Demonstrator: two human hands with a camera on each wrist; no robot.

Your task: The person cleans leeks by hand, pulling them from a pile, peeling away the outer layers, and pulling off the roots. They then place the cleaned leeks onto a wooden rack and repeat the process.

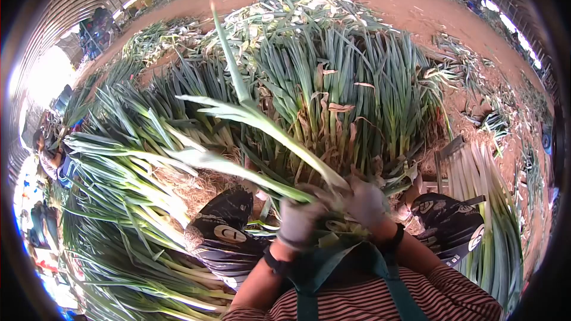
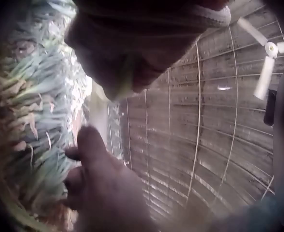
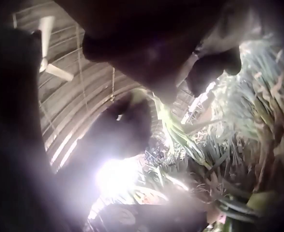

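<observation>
Two gloved hands meet in front of the torso, blurred in the head view. The left hand (image 1: pixel 299 221) grips the lower part of a leek (image 1: pixel 244 172) whose leaves point up and left. Beside it, the right hand (image 1: pixel 366 202) holds the pale end of another leek (image 1: pixel 297 150) with long forked leaves. In the left wrist view the left hand (image 2: pixel 132 43) is curled round a green stalk (image 2: pixel 121 82), the right hand (image 2: pixel 103 179) below it. The right wrist view shows a leek (image 3: pixel 173 125) coming out of the dark, shadowed right hand (image 3: pixel 151 53).
Upright leeks (image 1: pixel 345 77) stand in a dense bank ahead, with a heap of trimmings (image 1: pixel 309 3) behind. More leeks (image 1: pixel 119 202) lie at the left, and pale-stemmed ones (image 1: pixel 476 178) at the right. Printed black plastic (image 1: pixel 223 232) covers the legs. Straw (image 1: pixel 190 187) lies at the left.
</observation>
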